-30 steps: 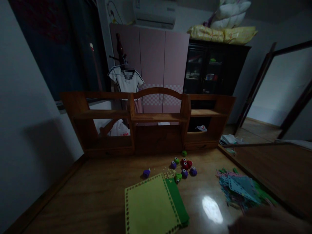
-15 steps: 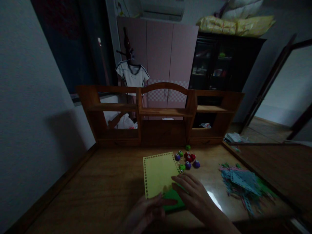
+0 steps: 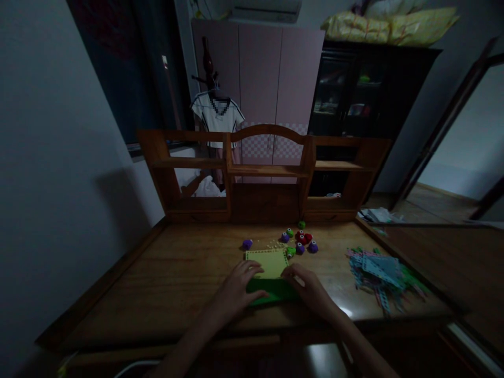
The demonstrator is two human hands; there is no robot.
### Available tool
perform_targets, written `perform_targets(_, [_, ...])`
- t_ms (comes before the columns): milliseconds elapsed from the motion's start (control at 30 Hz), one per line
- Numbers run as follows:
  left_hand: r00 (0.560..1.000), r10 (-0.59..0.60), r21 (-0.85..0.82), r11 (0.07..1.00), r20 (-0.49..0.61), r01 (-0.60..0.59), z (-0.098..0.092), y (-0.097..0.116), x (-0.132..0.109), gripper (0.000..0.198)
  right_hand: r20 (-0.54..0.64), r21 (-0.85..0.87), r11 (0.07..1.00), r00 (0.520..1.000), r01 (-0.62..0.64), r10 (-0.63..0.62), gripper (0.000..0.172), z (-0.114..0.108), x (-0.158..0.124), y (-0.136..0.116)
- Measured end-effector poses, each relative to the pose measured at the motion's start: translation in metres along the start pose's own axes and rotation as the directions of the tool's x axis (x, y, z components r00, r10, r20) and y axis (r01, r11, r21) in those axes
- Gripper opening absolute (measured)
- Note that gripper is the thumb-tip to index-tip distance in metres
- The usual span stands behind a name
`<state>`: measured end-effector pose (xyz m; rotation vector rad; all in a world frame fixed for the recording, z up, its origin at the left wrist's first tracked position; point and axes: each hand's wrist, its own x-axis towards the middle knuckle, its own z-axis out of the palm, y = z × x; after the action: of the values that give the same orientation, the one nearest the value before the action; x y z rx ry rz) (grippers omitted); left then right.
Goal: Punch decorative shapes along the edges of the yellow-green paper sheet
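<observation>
A small stack of foam sheets lies on the wooden desk (image 3: 173, 273) in front of me, a yellow-green sheet (image 3: 268, 261) with a punched border on top of a dark green sheet (image 3: 275, 290). My left hand (image 3: 236, 286) rests flat on the left part of the stack, fingers stretched over the yellow sheet. My right hand (image 3: 309, 286) lies on the right edge of the stack, fingers spread and slightly curled. Neither hand has anything lifted.
Several small purple, green and red craft punches (image 3: 299, 242) sit just beyond the sheets, one purple punch (image 3: 247, 244) apart to the left. A pile of punched blue, pink and green sheets (image 3: 380, 270) lies at the right. A wooden shelf unit (image 3: 268, 173) stands at the desk's back.
The view has dropped and pulled back. Both hands came in from below and settled on the sheet stack, which now sits squarer to me.
</observation>
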<state>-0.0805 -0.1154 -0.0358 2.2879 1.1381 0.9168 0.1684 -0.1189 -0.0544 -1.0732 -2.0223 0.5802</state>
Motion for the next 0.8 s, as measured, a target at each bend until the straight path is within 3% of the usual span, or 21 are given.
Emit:
perform_targets(100, [0.996,0.034,0.083,0.996,0.08,-0.041,0.015,-0.015,0.006,0.025,-0.005,0.012,1.0,1.0,-0.018,0.018,0.018,0.003,-0.002,0.006])
perform_targets(233, [0.997,0.008,0.065,0.998,0.07,-0.013,0.028,-0.023,0.005,0.02,0.004,-0.004,0.999,0.999,-0.043,0.043,0.018,0.008,-0.003,0.012])
perform_targets(800, [0.999,-0.022,0.063,0.998,0.049,0.019,0.031,-0.016,-0.001,0.015,0.11,0.071,0.996,0.993,-0.049,0.041,0.02,0.004,0.002,0.006])
